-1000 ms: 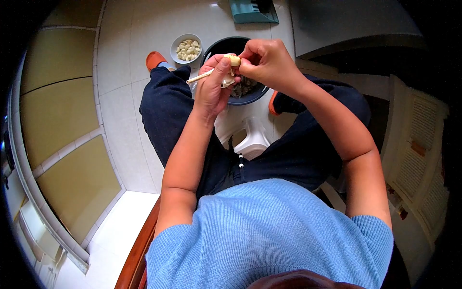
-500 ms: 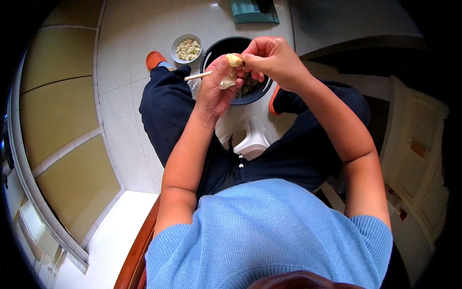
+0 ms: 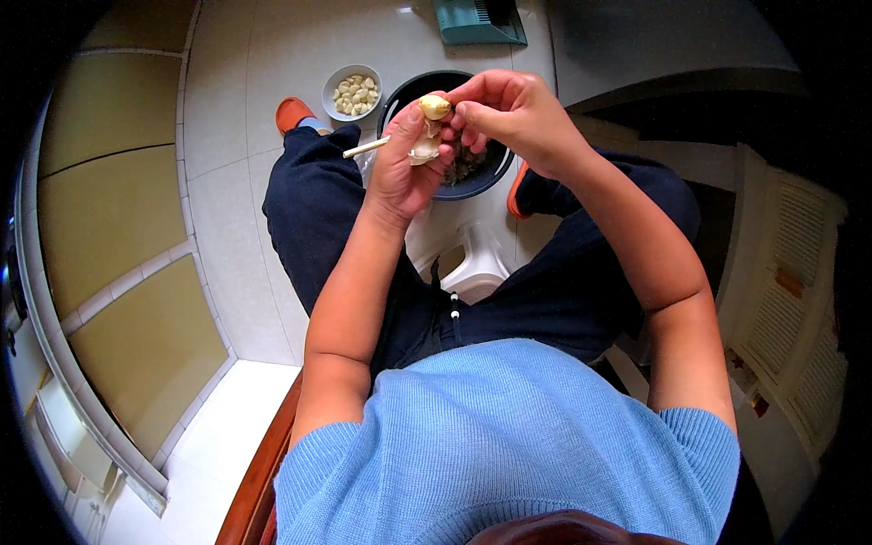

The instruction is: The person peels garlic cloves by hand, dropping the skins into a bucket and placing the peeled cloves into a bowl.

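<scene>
My left hand [image 3: 400, 177] is closed round part of a garlic bulb [image 3: 423, 153], and its pale stem [image 3: 366, 146] sticks out to the left. Between its thumb and fingers it also holds a yellowish garlic clove [image 3: 435, 107]. The thumb and forefinger of my right hand [image 3: 513, 113] pinch at the clove's right end; whether they grip the skin or the clove itself is too small to tell. Both hands are over a dark basin [image 3: 481, 188] with garlic skins [image 3: 465, 165] at the bottom, partly hidden by the hands.
A white bowl [image 3: 330, 100] of peeled garlic cloves [image 3: 354, 94] stands on the tiled floor left of the basin. Further back lies a teal dustpan [image 3: 480, 27]. A white plastic stool [image 3: 477, 259] shows between my legs. Tan cabinet doors [image 3: 118, 209] line the left side.
The left hand, with the bulb and clove, has shifted slightly left and tilted, its stem end lower. The right hand's fingers have moved slightly at the clove's end.
</scene>
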Available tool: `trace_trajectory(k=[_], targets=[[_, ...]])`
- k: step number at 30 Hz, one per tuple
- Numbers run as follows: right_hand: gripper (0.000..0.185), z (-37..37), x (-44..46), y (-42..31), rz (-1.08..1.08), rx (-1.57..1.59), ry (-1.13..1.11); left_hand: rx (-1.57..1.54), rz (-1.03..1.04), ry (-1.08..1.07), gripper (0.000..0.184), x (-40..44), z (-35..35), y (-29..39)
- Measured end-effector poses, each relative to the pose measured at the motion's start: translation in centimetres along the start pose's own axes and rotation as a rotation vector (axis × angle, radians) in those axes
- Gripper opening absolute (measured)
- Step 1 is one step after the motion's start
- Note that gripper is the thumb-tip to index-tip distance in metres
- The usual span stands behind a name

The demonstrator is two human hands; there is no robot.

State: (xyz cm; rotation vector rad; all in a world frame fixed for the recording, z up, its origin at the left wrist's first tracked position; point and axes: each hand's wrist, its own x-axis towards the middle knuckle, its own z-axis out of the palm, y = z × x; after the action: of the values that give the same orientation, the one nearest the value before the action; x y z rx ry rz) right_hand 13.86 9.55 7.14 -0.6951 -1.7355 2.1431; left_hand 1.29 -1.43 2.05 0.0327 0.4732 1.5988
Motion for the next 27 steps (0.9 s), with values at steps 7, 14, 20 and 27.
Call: trace_trajectory(k=[7,14,20,27], targets=[[0.021,-0.1,-0.1,0.2,0.020,-0.100,0.070,0.315,0.111,0.025,0.028,-0.1,0.5,0.2],[0.021,-0.2,0.1,0.8,0.065,-0.045,0.102,0.702,0.250,0.059,0.027,-0.2,0.5,0.1],[0.020,0.0,0.3,0.5,0.227,0.036,0.120,0.910,0.377,0.071,0.023,-0.4,0.6,-0.1],[0.015,0.3,0.5,1.0,0.237,-0.052,0.054,1.119,0.380,0.090,0.021,-0.7,0.2,0.2]])
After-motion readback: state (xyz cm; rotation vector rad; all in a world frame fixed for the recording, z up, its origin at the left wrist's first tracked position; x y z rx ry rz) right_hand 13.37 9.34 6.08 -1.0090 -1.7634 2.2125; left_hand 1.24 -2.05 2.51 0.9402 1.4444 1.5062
